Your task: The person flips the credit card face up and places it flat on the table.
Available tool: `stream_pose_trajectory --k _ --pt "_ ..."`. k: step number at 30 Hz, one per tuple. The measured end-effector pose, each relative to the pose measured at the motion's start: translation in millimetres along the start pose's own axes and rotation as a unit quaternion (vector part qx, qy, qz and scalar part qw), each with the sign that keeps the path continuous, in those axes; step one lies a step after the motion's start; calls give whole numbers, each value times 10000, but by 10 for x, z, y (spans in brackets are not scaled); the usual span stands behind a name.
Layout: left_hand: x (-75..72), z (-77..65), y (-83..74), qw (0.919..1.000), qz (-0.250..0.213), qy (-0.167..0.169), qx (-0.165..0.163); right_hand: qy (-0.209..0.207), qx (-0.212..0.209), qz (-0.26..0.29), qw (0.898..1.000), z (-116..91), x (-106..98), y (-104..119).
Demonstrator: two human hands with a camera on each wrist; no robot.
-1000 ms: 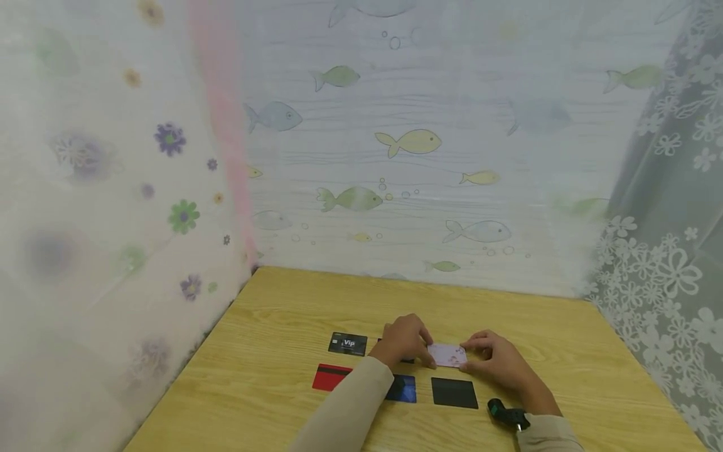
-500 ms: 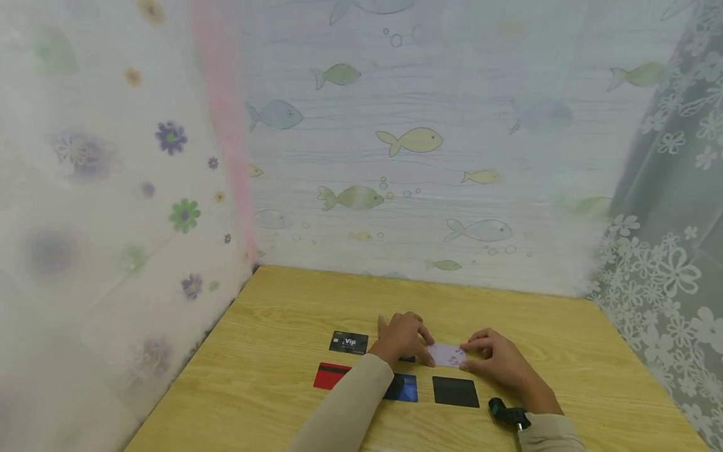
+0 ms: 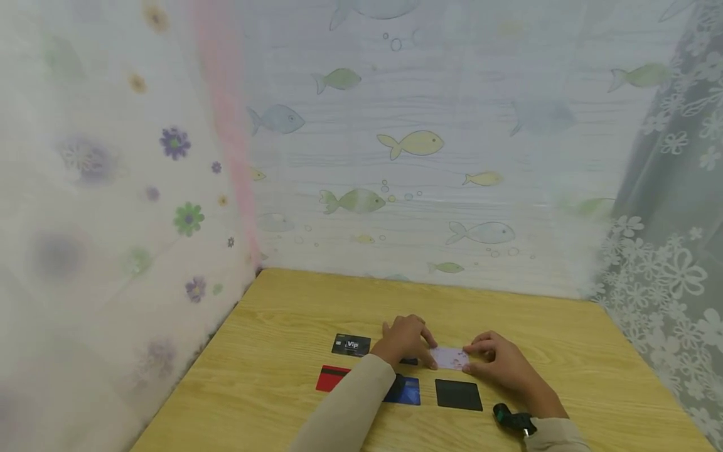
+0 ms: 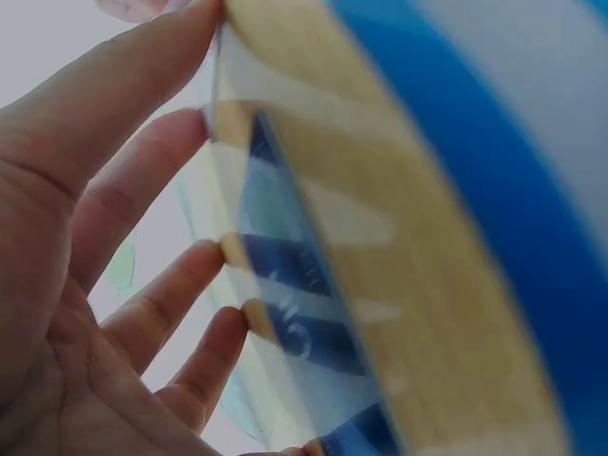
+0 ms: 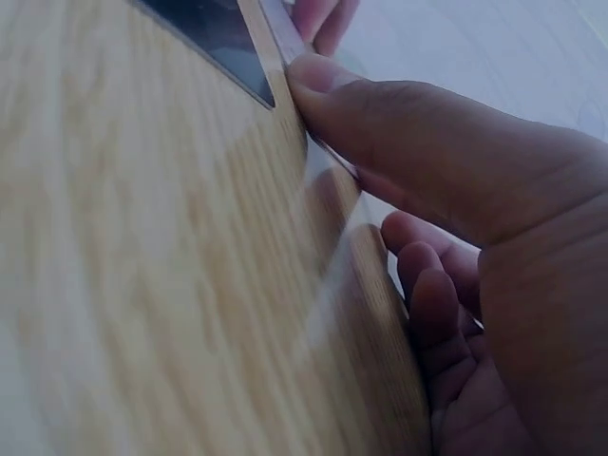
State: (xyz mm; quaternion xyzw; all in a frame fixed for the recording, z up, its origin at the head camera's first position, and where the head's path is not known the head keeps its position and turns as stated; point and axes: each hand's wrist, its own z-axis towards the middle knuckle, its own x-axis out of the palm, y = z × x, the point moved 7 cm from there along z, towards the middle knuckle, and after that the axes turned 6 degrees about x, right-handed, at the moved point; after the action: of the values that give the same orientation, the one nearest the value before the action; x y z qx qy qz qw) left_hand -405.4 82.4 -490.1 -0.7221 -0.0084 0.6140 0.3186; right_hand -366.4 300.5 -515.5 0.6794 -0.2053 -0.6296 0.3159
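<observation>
In the head view, a pale pink card (image 3: 450,358) with a small pattern lies flat, at or very near the tabletop. The thumb and a finger of my left hand (image 3: 403,340) pinch its left end. At its right end, my right hand (image 3: 504,364) pinches it likewise between thumb and forefinger; the right wrist view shows that thumb (image 5: 332,100) on the card's edge. A dark card (image 3: 409,361) is mostly covered by my left hand. Closer to me lie a blue card (image 3: 408,391), partly behind my left sleeve, and a plain black card (image 3: 459,395).
A black "Vip" card (image 3: 343,345) and a red card with a dark stripe (image 3: 332,377) lie to the left on the wood-grain table (image 3: 305,301). A small black device (image 3: 510,418) sits at my right wrist. Curtains printed with fish and flowers (image 3: 418,143) stand behind and beside the table.
</observation>
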Motion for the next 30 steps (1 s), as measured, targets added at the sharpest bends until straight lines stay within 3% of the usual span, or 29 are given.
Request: stream_pose_trajectory --k 5,9,18,23,30 --pt "22 19 4 9995 104 207 216 31 74 2 10000 -16 -17 -16" --pt "22 23 52 9987 -75 268 427 55 131 -11 9999 -7 -19 -23" --pt "-201 -143 220 9941 -837 132 684 227 -123 342 9991 20 -47 -4" --pt "-416 -333 474 9918 -1118 89 607 298 -139 369 9988 31 -49 51" --pt "-615 -531 852 9931 -1007 -64 593 199 -272 197 9992 47 -48 224"
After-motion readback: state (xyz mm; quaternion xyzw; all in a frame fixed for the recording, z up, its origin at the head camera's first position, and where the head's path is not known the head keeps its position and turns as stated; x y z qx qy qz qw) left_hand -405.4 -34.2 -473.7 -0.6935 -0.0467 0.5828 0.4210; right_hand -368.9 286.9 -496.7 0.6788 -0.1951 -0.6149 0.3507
